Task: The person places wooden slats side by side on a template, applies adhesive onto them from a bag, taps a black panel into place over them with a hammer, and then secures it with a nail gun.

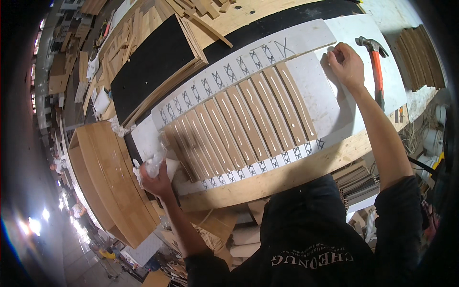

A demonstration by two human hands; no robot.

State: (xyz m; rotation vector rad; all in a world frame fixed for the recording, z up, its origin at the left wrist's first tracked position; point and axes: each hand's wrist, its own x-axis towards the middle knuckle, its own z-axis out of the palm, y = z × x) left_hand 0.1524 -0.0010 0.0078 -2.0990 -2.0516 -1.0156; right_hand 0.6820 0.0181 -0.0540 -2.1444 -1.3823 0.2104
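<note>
My left hand is closed around a translucent white squeeze bottle, held at the left end of a row of slats. Several brown wooden slats lie side by side, slightly apart, with white glue-like lines along their tops. The leftmost ones are blurred under the bottle. Beyond them runs a long white strip with crossed pen marks; similar marks line the near edge. At the strip's right end, my right hand has its fingers curled towards the thumb. What it holds, if anything, is hidden.
An orange-handled claw hammer lies right of my right hand. A cardboard box stands at the left. Black-faced panels are stacked beyond the strip, with loose wood pieces behind. Brown boards are piled at far right.
</note>
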